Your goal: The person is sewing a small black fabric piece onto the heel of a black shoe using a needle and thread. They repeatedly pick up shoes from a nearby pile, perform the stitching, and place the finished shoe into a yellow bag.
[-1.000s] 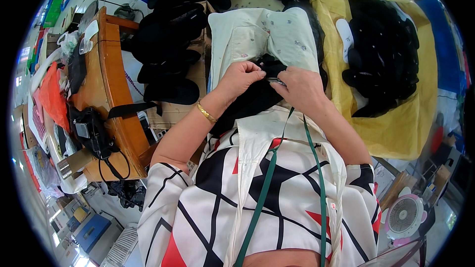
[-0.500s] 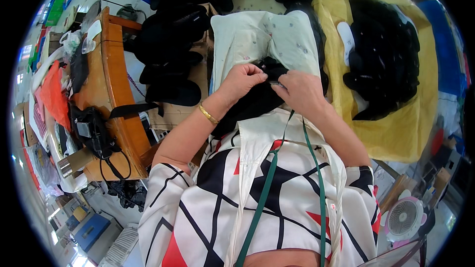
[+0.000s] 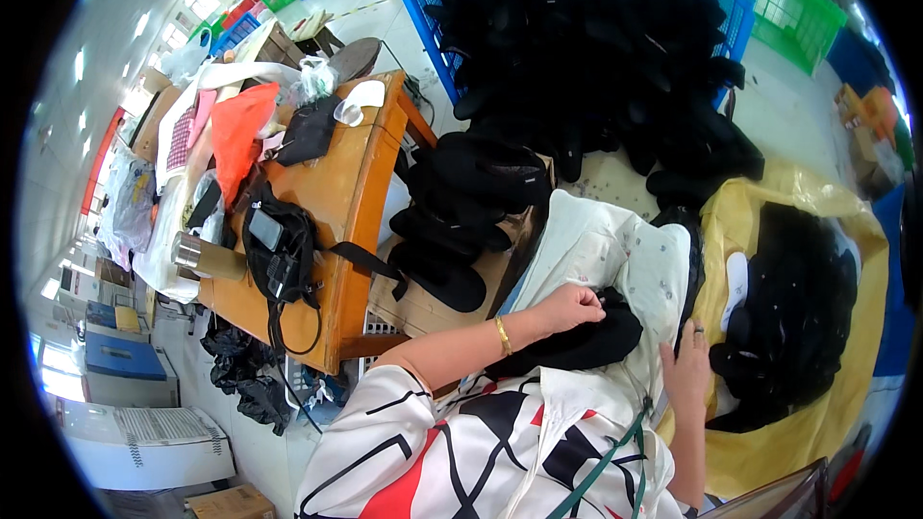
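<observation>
On my lap, over a pale patterned cloth (image 3: 596, 231), lies a black cloth shoe (image 3: 601, 338). My left hand (image 3: 573, 309) is closed in a pinch at the shoe's upper edge; the fingertips cover the exact spot they grip. To the right, my right hand (image 3: 686, 365) has its fingers stretched out and apart, with nothing visible in them. It is beside the near side of a yellow bag (image 3: 716, 274) filled with black shoe pieces (image 3: 793, 298). A white insole-shaped piece (image 3: 735, 281) stands at the bag's inner left side.
Black shoes (image 3: 471, 183) are stacked on cardboard left of my lap. A blue crate (image 3: 423, 29) heaped with more black shoes stands ahead. At left, a wooden table (image 3: 332, 298) carries a black bag (image 3: 279, 240) and a metal flask (image 3: 207, 255). A green crate (image 3: 769, 5) is at far right.
The view has swung left and up, bringing in the blue crate. My right hand has left the black shoe and moved right toward the yellow bag; my left hand stays at the shoe.
</observation>
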Motion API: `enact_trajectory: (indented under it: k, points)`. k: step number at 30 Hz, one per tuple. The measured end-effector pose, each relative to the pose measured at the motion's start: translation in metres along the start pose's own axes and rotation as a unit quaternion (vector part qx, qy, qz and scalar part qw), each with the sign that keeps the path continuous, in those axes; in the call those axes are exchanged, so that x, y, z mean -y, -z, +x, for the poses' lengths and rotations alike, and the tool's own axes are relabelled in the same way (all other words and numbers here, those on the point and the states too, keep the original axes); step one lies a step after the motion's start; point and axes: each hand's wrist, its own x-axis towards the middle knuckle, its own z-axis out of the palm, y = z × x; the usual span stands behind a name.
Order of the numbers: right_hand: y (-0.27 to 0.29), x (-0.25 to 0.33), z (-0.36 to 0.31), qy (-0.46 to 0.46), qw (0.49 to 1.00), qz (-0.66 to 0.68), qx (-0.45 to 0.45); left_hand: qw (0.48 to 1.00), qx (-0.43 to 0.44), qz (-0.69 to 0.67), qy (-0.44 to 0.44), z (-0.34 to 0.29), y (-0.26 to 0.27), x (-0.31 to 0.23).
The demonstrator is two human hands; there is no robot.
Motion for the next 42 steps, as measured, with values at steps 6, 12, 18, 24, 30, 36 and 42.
enact_trajectory:
  k: [6, 12, 18, 24, 30, 36, 42]
  points:
    - [-0.075, -0.014, 0.042, -0.065, 0.989, 0.135, 0.021, 1.000, 0.000, -0.010, 0.003, 0.002, 0.001, 0.007]
    - [-0.068, -0.002, 0.066, -0.129, 0.975, 0.180, 0.027, 0.999, -0.008, -0.039, 0.019, -0.001, -0.003, 0.002]
    - [-0.078, -0.021, 0.091, -0.139, 0.951, 0.276, 0.008, 0.999, -0.017, -0.038, 0.017, 0.001, -0.004, 0.006]
    - [-0.027, 0.023, 0.083, 0.014, 0.972, 0.106, -0.210, 0.998, -0.039, 0.021, -0.050, -0.005, 0.001, -0.002]
    - [-0.008, 0.086, 0.034, -0.086, 0.805, 0.558, 0.180, 0.975, -0.024, 0.160, -0.153, -0.029, -0.007, -0.037]
    - [-0.009, 0.082, 0.046, -0.170, 0.537, 0.815, 0.134, 0.945, -0.019, 0.281, -0.165, -0.044, -0.012, -0.043]
    - [0.016, 0.042, 0.048, -0.133, 0.558, 0.819, 0.019, 0.936, -0.005, 0.320, -0.146, -0.034, -0.010, -0.028]
